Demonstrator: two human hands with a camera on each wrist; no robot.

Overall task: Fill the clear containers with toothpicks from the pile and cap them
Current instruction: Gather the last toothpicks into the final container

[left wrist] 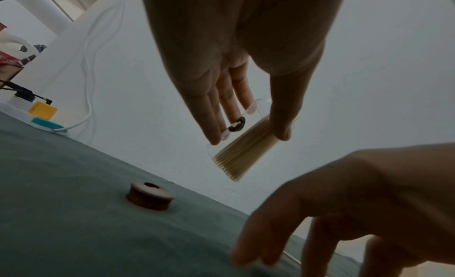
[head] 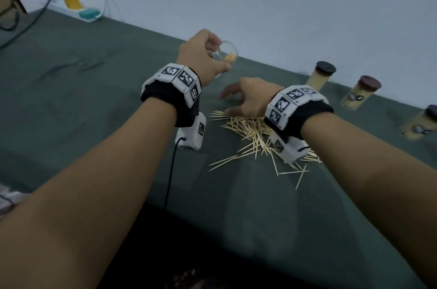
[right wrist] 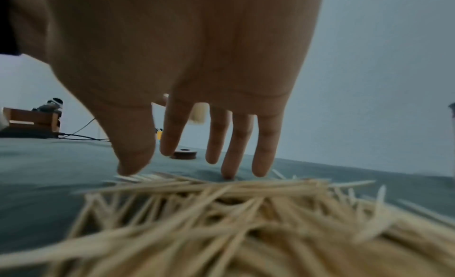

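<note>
Three capped containers [head: 360, 92] parked aside as done | left hand [head: 203, 54] grips partly filled clear container [left wrist: 242, 145], mouth tilted toward right for loading | right hand [head: 248, 97] spread, empty, fingertips at toothpick pile [head: 257, 137] on tabletop [head: 94, 104] | loose cap [left wrist: 149, 196] waiting nearby.

Dim, cool, even light throughout, with no glare or hard shadows. The head view bends and stretches at its edges; the forearms loom large. In the right wrist view the toothpicks [right wrist: 234, 222] nearest the lens smear out of focus. The right hand [left wrist: 344, 213] is blurred in the left wrist view.
</note>
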